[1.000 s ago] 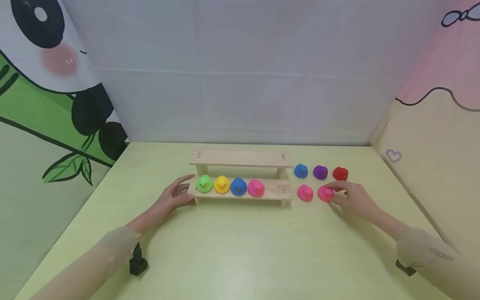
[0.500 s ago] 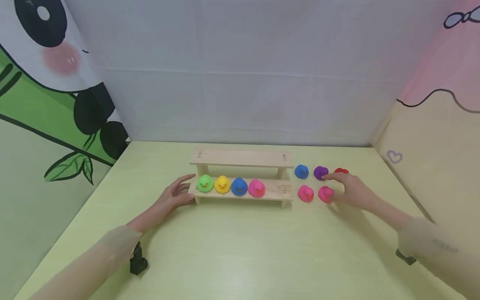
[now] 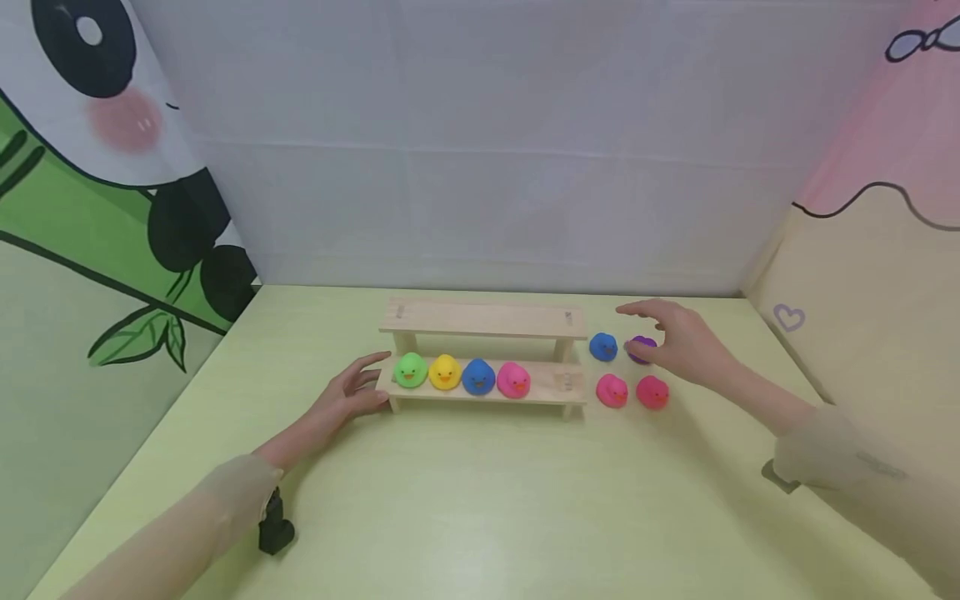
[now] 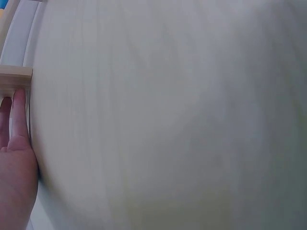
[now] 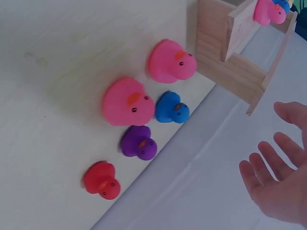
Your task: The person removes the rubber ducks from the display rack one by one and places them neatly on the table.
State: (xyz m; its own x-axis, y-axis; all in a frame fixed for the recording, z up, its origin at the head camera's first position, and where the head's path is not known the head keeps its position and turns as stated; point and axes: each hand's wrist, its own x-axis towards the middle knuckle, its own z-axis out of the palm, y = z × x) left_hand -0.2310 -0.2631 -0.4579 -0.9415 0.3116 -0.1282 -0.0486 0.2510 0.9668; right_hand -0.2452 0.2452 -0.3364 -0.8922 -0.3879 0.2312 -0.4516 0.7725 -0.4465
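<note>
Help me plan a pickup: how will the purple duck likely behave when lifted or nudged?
The purple duck is probably light, being tiny beside the wooden rack. Its smooth, rounded sides might slip when pinched loosely. Sitting low on a broad body, it would likely slide rather than roll.

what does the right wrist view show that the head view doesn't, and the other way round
Only the right wrist view: the red duck, which the right hand hides in the head view.

Only the head view: the left hand at one end of the wooden rack, and the heart drawing on the side wall.

Both: the right hand, the rack with a pink duck on it, and beside it two pink ducks, a blue duck and a purple duck.
</note>
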